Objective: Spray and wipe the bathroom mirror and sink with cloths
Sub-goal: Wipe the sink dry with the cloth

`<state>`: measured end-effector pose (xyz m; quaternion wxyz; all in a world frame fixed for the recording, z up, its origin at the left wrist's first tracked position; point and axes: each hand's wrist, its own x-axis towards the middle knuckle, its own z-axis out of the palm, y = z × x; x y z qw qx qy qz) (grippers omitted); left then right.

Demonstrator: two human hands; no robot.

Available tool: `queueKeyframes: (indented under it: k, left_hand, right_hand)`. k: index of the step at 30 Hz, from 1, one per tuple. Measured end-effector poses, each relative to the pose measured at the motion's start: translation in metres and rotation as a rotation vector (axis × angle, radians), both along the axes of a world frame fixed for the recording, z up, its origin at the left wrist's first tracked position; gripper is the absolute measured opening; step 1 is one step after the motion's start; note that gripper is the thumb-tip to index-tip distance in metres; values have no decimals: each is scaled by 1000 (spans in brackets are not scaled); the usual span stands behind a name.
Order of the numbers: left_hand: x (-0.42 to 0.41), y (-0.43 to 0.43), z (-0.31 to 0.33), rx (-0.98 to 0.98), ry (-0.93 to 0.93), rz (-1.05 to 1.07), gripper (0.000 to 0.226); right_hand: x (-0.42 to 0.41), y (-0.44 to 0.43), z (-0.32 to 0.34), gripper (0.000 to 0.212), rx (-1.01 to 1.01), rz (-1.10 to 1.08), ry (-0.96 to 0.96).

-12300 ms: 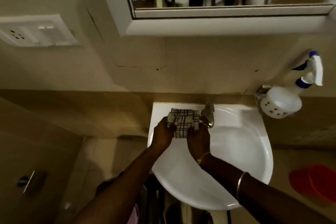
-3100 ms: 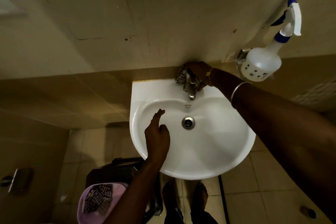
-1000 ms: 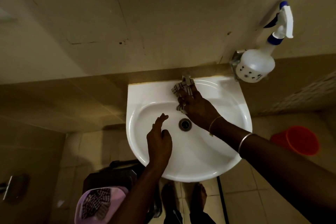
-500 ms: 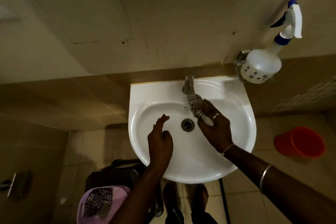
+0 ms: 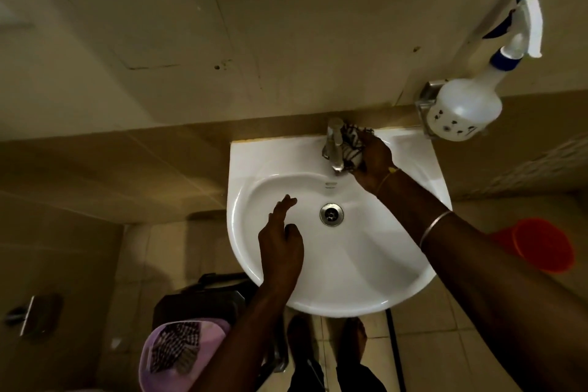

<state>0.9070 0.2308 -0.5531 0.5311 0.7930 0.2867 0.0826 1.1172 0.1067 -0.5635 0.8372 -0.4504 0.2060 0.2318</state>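
Note:
A white sink point(image 5: 401, 267) is fixed to the tiled wall, with a metal tap point(image 5: 333, 146) at its back rim and a drain point(image 5: 331, 214) in the bowl. My right hand point(image 5: 374, 160) holds a checked cloth point(image 5: 352, 146) pressed against the right side of the tap. My left hand point(image 5: 280, 248) rests on the bowl's front-left slope, fingers apart, holding nothing. A white spray bottle point(image 5: 467, 102) with a blue-and-white trigger sits in a wall holder right of the sink. The mirror is out of view.
A red bucket point(image 5: 547, 247) stands on the floor to the right. A purple basin point(image 5: 178, 356) with another checked cloth sits on a dark stool point(image 5: 203, 299) at lower left. My feet point(image 5: 324, 344) are under the sink.
My right hand has carried the cloth from the bowl beside the drain up to the right side of the tap. My left hand has stayed on the bowl.

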Motion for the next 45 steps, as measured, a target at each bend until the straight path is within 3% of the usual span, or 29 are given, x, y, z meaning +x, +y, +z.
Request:
queueKeyframes:
  k: [6, 9, 17, 28, 33, 35, 38, 41, 45]
  left_hand:
    - [3, -3, 0, 1, -3, -5, 61]
    - [3, -2, 2, -2, -1, -8, 61]
    - [-6, -1, 0, -20, 19, -15, 62]
    - [-19, 11, -9, -4, 53, -68, 63]
    - [-12, 7, -4, -25, 74, -130, 62]
    - [-10, 5, -3, -27, 65, -171, 63]
    - [-9, 7, -4, -5, 48, -199, 66]
    - [-12, 12, -5, 11, 31, -200, 66]
    - [-18, 18, -9, 14, 31, -177, 66]
  right_hand:
    - [-19, -10, -1, 32, 44, 78, 97]
    - [-23, -23, -6, 46, 169, 158, 129]
    - [-46, -25, -30, 47, 343, 94, 134]
    - [-81, -74, -35, 52, 144, 55, 177]
    - [-113, -75, -23, 37, 245, -5, 143]
    - [-124, -66, -29, 29, 95, 3, 86]
    - [-131, -51, -48, 27, -379, -173, 78]
    - [-126, -37, -56, 54, -688, -436, 96]
    - [-77, -19, -82, 74, -733, -594, 69]
